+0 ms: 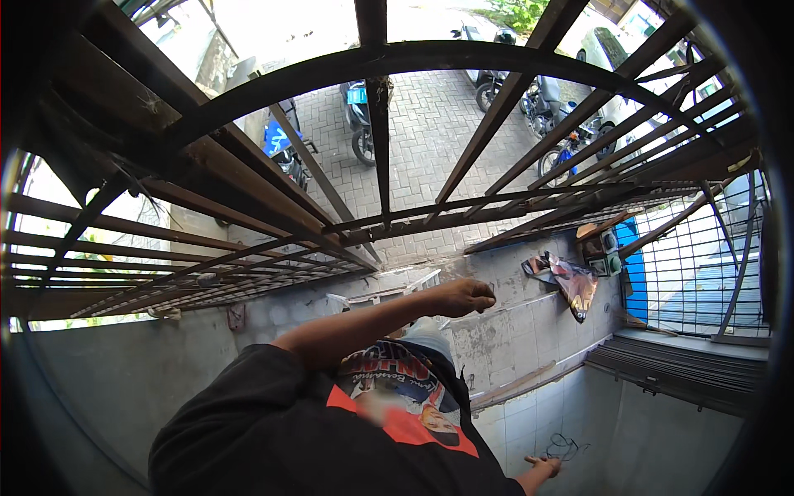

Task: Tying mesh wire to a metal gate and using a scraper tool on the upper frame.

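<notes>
My left hand (461, 298) reaches across in front of my body, over the tiled floor, its fingers curled in and nothing visible in them. Below it stands a white frame (389, 289), partly hidden by my arm. At the lower right my right hand (542, 468) shows small, with fingers apart. Just beyond that hand is a loose coil of thin dark cable (566, 447); whether the hand touches it I cannot tell. Above both hands run the brown metal bars (380, 149) of a grille, joined by a curved crossbar.
A crumpled printed plastic bag (571, 281) lies on the floor to the right, near a small rack (601, 252) and a blue panel (635, 281). Dark ridged slats (670, 368) run along the right side. Outside the bars are parked motorbikes (361, 124) on paving (422, 124).
</notes>
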Tool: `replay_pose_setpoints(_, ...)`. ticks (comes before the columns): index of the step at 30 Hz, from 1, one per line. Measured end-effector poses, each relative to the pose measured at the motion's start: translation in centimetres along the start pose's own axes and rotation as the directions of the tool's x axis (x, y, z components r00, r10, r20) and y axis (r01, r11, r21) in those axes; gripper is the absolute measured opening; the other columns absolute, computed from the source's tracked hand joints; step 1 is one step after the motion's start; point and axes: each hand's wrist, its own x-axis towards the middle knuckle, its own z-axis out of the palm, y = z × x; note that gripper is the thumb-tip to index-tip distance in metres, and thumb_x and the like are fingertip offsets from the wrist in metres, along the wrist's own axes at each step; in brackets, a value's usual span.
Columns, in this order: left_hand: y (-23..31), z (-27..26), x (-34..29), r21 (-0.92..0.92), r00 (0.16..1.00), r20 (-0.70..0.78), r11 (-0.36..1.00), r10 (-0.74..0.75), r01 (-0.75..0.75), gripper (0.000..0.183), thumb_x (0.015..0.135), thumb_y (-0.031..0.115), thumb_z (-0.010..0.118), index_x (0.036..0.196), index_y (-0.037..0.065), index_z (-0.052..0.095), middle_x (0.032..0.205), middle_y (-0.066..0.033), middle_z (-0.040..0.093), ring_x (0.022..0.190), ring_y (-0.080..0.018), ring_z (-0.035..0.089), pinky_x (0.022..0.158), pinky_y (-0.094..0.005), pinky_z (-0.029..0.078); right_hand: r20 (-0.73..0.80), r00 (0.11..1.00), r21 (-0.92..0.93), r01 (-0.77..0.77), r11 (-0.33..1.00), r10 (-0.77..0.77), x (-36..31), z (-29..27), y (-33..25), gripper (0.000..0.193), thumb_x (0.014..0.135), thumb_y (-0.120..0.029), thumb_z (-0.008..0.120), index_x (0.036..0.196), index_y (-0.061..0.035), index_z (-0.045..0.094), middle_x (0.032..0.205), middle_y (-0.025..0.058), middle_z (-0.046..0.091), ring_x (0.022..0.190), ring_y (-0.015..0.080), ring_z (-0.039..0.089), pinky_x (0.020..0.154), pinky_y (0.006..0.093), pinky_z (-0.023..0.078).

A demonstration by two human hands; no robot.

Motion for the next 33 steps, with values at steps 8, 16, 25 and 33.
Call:
replay_pose_setpoints(8, -10.7, -6.4, -10.1, 0.147, 0.866, -0.475, 0.955, -0.159, 0.256, 0.031, 0.087, 0.027, 0.052, 0.100, 0.000, 0.061, 0.094, -0.0177, 0.063, 0.086, -0.0253, 0.060, 0.077, -0.0345, 0.045, 0.324, 0.938, 0.900, -0.266, 0.344, -0.124, -3.8, 11.1, -15.5, 0.014, 0.081, -0.018, 0.048, 0.079, -0.0054, 0.043, 0.064, 0.0066, 0.043, 0.045, 0.0189, 0.038, 0.042, 0.0342, 0.038)
replay_pose_setpoints(16, -18.1, -7.2, -20.7, -0.199, 0.532, -0.766, 0.919, -0.362, 0.339, 0.029, 0.088, 0.025, 0.051, 0.100, -0.001, 0.058, 0.084, -0.0094, 0.063, 0.076, -0.0159, 0.059, 0.070, -0.0281, 0.046, 0.181, 0.796, 0.703, 0.305, 0.642, -0.577, -9.1, 10.9, -29.2, 0.016, 0.083, -0.014, 0.045, 0.094, -0.0034, 0.051, 0.065, 0.0081, 0.050, 0.040, 0.0197, 0.042, 0.035, 0.0318, 0.033)
replay_pose_setpoints(25, -30.7, 0.3, -27.2, -0.280, 0.203, -0.899, 0.866, -0.388, 0.415, 0.031, 0.081, 0.027, 0.056, 0.092, -0.002, 0.061, 0.088, -0.0206, 0.063, 0.085, -0.0326, 0.061, 0.075, -0.0381, 0.047, 0.134, 0.589, 0.406, 0.701, 0.587, -0.797, -10.3, 9.6, -39.4, 0.017, 0.083, -0.009, 0.046, 0.095, 0.0017, 0.050, 0.069, 0.0107, 0.055, 0.045, 0.0224, 0.052, 0.037, 0.0346, 0.041)
replay_pose_setpoints(33, -37.8, 11.1, -33.5, -0.728, 0.011, -0.486, 0.411, -0.874, 0.548, 0.033, 0.079, 0.030, 0.055, 0.093, 0.002, 0.065, 0.092, -0.0209, 0.063, 0.090, -0.0347, 0.060, 0.080, -0.0396, 0.047, 0.251, 0.518, 0.480, 0.667, 0.570, -0.818, -17.1, 11.2, -42.3, 0.017, 0.081, -0.004, 0.045, 0.096, -0.0007, 0.052, 0.068, 0.0104, 0.054, 0.043, 0.0203, 0.048, 0.037, 0.0328, 0.038)
